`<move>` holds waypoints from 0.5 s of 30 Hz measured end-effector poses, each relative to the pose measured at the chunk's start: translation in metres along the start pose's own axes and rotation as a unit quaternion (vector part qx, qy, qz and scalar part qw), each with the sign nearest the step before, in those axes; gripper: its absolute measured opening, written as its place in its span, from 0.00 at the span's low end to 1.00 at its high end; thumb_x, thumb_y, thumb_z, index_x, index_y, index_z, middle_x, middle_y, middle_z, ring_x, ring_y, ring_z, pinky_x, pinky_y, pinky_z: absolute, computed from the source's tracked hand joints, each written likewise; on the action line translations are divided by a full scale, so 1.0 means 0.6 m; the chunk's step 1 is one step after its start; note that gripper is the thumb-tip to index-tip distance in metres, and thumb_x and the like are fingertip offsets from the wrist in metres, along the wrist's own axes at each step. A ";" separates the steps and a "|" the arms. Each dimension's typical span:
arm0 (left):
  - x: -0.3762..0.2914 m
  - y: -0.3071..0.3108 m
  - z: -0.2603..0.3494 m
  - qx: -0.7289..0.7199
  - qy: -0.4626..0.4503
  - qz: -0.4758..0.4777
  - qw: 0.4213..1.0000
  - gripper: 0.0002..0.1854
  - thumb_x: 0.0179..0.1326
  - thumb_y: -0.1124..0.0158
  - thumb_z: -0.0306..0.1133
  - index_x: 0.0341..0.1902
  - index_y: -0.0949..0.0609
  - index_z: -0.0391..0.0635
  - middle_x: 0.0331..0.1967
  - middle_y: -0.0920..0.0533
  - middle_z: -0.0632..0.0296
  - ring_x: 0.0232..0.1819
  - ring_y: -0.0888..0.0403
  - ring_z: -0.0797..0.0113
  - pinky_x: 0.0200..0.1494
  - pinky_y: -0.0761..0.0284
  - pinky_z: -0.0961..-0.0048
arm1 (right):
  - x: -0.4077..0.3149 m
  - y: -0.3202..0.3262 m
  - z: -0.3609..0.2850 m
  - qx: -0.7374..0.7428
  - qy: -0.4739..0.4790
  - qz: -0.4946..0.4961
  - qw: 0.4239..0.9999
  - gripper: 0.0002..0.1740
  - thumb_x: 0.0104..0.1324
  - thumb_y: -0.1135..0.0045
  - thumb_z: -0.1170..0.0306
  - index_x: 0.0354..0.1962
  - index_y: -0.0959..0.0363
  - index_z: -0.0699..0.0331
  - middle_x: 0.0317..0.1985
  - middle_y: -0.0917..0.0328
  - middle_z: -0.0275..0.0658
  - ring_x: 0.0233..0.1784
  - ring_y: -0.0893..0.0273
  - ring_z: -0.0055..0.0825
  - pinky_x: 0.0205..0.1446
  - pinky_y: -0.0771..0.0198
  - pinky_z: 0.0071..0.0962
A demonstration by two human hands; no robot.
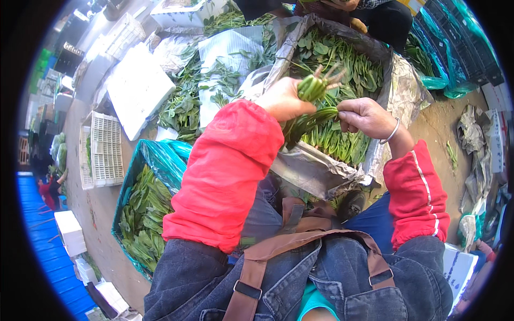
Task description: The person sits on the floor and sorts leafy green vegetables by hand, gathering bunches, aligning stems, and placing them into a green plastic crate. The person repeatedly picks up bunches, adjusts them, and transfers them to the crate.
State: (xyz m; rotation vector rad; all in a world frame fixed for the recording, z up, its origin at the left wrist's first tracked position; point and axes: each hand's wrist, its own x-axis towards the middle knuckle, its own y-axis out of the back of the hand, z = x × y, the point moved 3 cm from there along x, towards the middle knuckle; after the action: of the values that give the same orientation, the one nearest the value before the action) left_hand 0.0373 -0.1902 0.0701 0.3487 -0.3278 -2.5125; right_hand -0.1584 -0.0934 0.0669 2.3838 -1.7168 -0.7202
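A bunch of leafy greens (pixel 312 89) with pale pinkish roots is gripped in my left hand (pixel 284 100), its roots pointing up and right. Just to the right, my right hand (pixel 363 116), with a metal bangle at the wrist, pinches green stems (pixel 327 113) between thumb and fingers. Both hands are above a box lined with wrinkled grey sheeting (pixel 321 168), where many more leafy greens (pixel 341 60) lie packed. Dark leaves hang below my left hand; its palm side is partly hidden.
At left stand a teal-lined crate of leaves (pixel 146 216), a white plastic basket (pixel 106 150) and a white foam board (pixel 138 86). Loose greens (pixel 180 108) lie beyond. Another person's hand (pixel 358 25) is at the box's far edge. Black crates (pixel 453 40) stand at upper right.
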 end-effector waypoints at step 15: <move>0.006 -0.055 -0.002 -0.042 -0.006 0.026 0.999 0.13 0.50 0.31 0.26 0.42 0.16 0.44 0.32 0.16 0.68 0.35 0.22 0.79 0.42 0.26 0.76 | 0.004 0.002 0.004 0.120 0.053 0.005 0.991 0.11 0.66 0.42 0.69 0.40 0.23 0.70 0.26 0.21 0.31 0.25 0.25 0.15 0.28 0.30 0.17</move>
State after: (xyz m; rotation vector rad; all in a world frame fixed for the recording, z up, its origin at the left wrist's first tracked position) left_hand 0.0179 -0.1659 0.0582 0.2877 -0.2323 -2.4699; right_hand -0.1599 -0.0955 0.0644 2.5110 -1.8620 -0.3963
